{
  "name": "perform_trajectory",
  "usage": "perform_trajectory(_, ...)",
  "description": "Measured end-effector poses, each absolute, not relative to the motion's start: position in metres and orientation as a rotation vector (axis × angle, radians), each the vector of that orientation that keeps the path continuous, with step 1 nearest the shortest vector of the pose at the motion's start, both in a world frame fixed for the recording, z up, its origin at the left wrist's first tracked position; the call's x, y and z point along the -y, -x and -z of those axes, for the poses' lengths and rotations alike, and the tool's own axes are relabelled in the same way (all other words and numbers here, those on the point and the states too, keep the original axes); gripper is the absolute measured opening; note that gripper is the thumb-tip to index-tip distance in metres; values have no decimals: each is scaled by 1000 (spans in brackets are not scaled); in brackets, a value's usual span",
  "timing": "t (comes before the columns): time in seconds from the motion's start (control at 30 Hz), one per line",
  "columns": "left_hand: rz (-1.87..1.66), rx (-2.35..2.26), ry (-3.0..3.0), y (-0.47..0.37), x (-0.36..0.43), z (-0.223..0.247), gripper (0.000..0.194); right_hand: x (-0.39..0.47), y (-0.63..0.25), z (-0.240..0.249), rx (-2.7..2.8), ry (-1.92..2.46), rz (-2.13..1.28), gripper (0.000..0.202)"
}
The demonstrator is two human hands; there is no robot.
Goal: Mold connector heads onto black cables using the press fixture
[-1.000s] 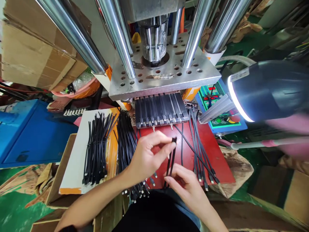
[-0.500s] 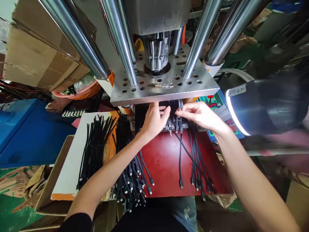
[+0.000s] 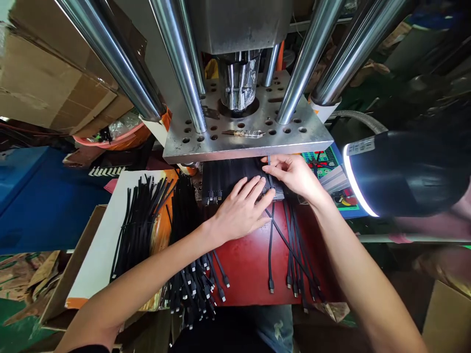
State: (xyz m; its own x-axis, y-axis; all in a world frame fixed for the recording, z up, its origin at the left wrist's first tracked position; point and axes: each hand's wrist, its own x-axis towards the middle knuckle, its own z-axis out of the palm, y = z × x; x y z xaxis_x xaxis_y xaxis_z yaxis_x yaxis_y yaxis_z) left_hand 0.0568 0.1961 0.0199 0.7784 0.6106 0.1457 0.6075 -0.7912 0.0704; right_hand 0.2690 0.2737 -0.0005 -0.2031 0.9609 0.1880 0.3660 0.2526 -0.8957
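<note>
My left hand (image 3: 243, 208) lies with fingers spread along the front edge of a dark fixture (image 3: 211, 184), fingertips touching near the cable ends there. Beneath the steel plate, my right hand (image 3: 294, 176) pinches a black flat cable (image 3: 270, 181) between thumb and fingers. Some black cables rest side by side in the fixture, their plugs showing at its front left. Several loose black cables (image 3: 294, 250) hang over the red board (image 3: 243, 264) below my hands. What lies farther back under the plate is hidden.
A thick steel plate (image 3: 250, 147) on shiny posts (image 3: 182, 63) hangs just above my hands, a thin blade-like tool (image 3: 245, 133) lying on it. Bundles of black cables (image 3: 142, 215) sit at left. At right are a lit lamp (image 3: 397, 171) and a control panel (image 3: 324, 157).
My left hand has come from under the plate toward me and right, fingers now spread on the fixture's front. My right hand has shifted slightly left, still pinching a cable.
</note>
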Motion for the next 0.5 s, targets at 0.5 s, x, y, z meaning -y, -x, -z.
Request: perform_trajectory(0.5,-138,-1360,-2746,-84,-194,-32,70,-211,-266,-12,2294,1738,-3,50)
